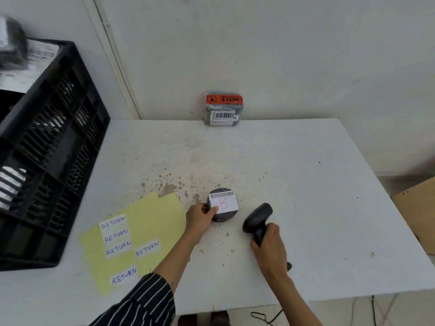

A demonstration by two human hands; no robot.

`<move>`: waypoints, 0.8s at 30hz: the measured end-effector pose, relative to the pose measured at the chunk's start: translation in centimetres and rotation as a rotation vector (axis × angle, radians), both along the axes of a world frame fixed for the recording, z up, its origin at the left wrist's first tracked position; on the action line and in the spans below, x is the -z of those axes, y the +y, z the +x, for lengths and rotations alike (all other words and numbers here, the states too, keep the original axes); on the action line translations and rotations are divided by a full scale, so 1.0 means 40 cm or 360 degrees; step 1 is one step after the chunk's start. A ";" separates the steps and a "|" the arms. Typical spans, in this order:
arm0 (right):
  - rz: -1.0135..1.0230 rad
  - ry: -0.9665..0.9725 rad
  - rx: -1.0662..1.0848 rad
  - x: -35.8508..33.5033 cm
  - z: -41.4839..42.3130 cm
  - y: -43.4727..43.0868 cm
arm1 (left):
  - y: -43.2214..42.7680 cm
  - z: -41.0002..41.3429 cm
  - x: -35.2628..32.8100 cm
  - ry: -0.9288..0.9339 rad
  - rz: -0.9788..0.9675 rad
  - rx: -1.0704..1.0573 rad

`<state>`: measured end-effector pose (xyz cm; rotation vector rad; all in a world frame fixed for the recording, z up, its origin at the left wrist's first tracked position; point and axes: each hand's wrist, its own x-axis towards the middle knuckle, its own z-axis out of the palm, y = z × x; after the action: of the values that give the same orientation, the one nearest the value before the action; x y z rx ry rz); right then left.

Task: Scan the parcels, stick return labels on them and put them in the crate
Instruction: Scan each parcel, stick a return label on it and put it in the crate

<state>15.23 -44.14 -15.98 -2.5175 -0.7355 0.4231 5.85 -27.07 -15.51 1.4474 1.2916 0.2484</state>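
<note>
A small round black parcel (223, 205) lies on the white table (294, 184), its white barcode label marked with a red letter. My left hand (200, 218) grips its left side, thumb on the label. My right hand (268, 245) holds the handle of a black barcode scanner (257, 220), whose head points at the parcel from the right. A second parcel (223, 110) with an orange fragile tape and a barcode leans against the wall at the table's far edge. A yellow sheet (141, 234) with several white RETURN labels lies at the left. The black crate (44, 147) stands further left.
The crate holds parcels seen through its slats, and a blurred parcel (11, 43) sits at its top left. A cardboard box (416, 208) stands off the table's right edge. Cables (261, 316) hang below the near edge.
</note>
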 end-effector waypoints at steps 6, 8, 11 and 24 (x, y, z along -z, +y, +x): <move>-0.0095 -0.0266 -0.0030 0.037 -0.020 0.000 | 0.008 -0.040 -0.025 0.0156 0.0216 0.0138; -0.0267 -0.0307 0.0046 0.031 -0.035 -0.002 | 0.031 -0.090 -0.035 0.0155 0.0385 0.0199; -0.0135 -0.0516 0.0125 -0.002 -0.077 0.015 | 0.077 -0.211 -0.039 0.0168 0.0705 0.0347; 0.0265 0.0032 -0.1067 0.060 -0.377 0.306 | 0.128 -0.535 0.037 0.0659 0.0911 0.1179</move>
<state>0.14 -31.90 -18.39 -2.0557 -1.5374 0.5751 -15.57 -21.94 -16.98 2.4614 0.9315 -0.2123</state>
